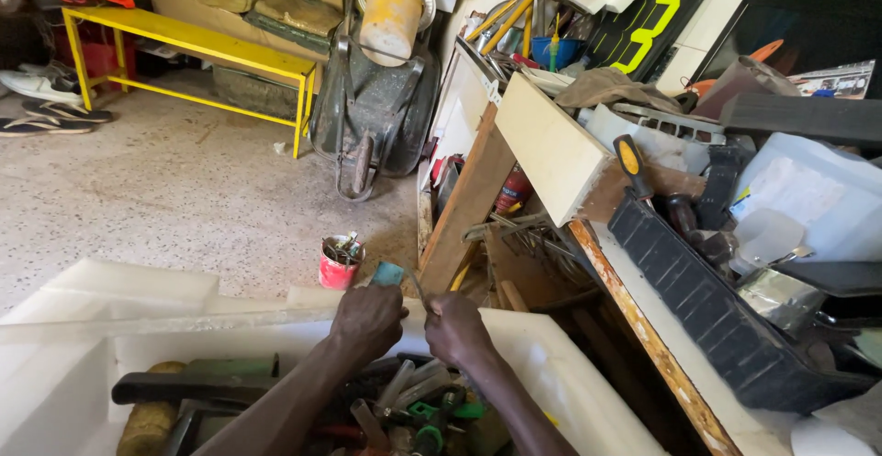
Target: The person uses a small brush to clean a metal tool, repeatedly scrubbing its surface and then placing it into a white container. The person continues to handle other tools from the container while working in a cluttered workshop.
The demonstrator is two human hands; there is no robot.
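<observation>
Both my hands are raised together over the far rim of a white plastic bin (83,350). My left hand (366,320) pinches a small teal-blue piece (387,273) that sticks up above its fingers. My right hand (454,326) is closed just beside it, fingers on a thin metal blade or rod (417,288) that runs between the two hands. What exactly the thin part is I cannot tell. Below my forearms the bin holds several tools: a black-handled one (184,385), a green-handled screwdriver (432,415) and a wooden handle (147,419).
A red can (338,263) with small bits stands on the speckled floor beyond the bin. A cluttered workbench with a black tray (717,318) and a yellow-black handled tool (632,164) fills the right. A wheelbarrow (372,107) and yellow bench (184,47) stand at the back.
</observation>
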